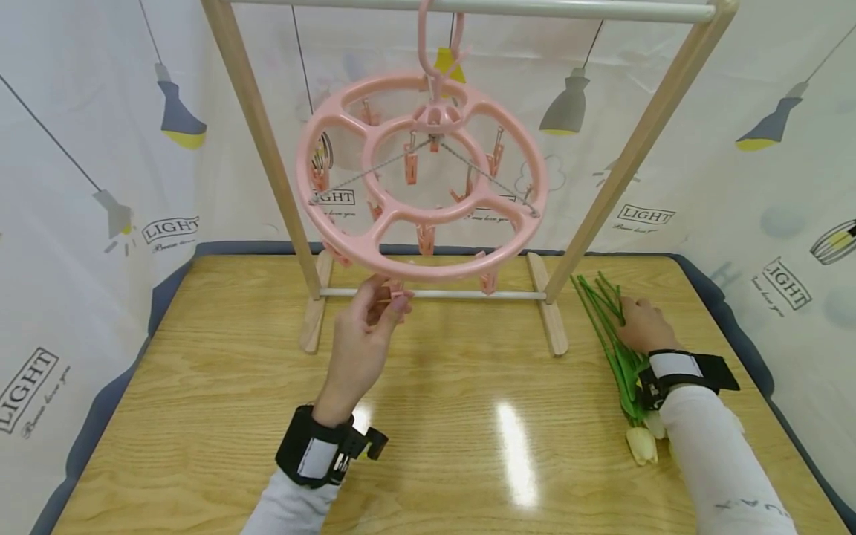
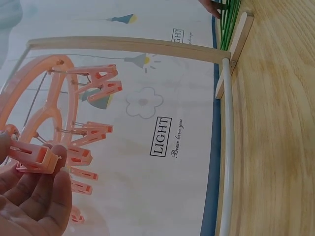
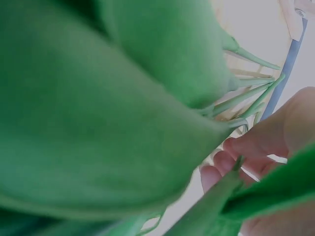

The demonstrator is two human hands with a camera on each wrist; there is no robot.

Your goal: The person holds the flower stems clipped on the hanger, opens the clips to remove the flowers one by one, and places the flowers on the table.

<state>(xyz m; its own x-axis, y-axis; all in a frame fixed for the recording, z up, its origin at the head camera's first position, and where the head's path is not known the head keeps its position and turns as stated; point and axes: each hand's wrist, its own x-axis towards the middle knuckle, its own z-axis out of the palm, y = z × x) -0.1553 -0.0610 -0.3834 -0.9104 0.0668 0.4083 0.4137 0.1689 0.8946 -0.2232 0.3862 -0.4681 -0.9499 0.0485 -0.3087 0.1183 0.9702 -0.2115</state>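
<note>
A round pink clip hanger (image 1: 374, 249) hangs by its hook from a white bar. At its near rim my left hand (image 1: 357, 338) pinches a pink clothespin (image 2: 37, 157) between thumb and fingers. Other clothespins (image 1: 426, 239) dangle around both rings. On the right side of the table lie several artificial tulips (image 1: 642, 444), pale blossoms toward me and green stems (image 1: 595, 312) pointing away. My right hand (image 1: 645, 325) has its fingers curled at the stems and pinches one of them. Large green leaves (image 3: 98, 132) hide much of that grip in the right wrist view.
A wooden frame (image 1: 602, 186) with two feet (image 1: 547, 319) and a low white crossbar (image 1: 468, 295) stands on the wooden table (image 1: 428, 446). Printed white cloth (image 1: 234, 148) surrounds the table's back and sides.
</note>
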